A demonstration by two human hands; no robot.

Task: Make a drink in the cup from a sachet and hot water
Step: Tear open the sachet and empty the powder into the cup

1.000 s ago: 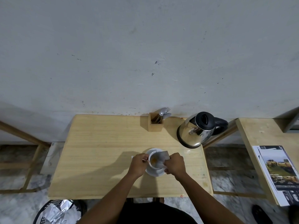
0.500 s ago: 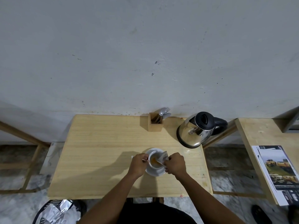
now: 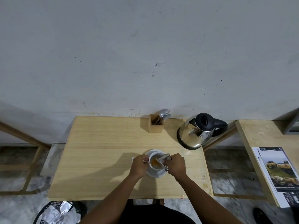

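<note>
A white cup (image 3: 155, 165) stands on a white saucer (image 3: 157, 174) near the front of the wooden table (image 3: 103, 152). Orange powder lies inside the cup. My right hand (image 3: 175, 165) pinches a silvery sachet (image 3: 163, 157) and holds it tilted over the cup's right rim, mouth down. My left hand (image 3: 139, 165) is closed against the cup's left side, and a small silvery piece shows between its fingers. A steel kettle (image 3: 194, 133) with a black lid and handle stands at the back right of the table.
A wooden holder (image 3: 155, 126) with spoons and a fork stands against the wall. A second table (image 3: 265, 139) to the right carries a printed booklet (image 3: 279, 172). A black bin (image 3: 56, 214) holding crumpled foil sits on the floor at the lower left.
The sachet has tipped further over the cup, from showing its flat face to lying narrow and low across the rim. More orange powder shows in the cup. Both hands stay in place.
</note>
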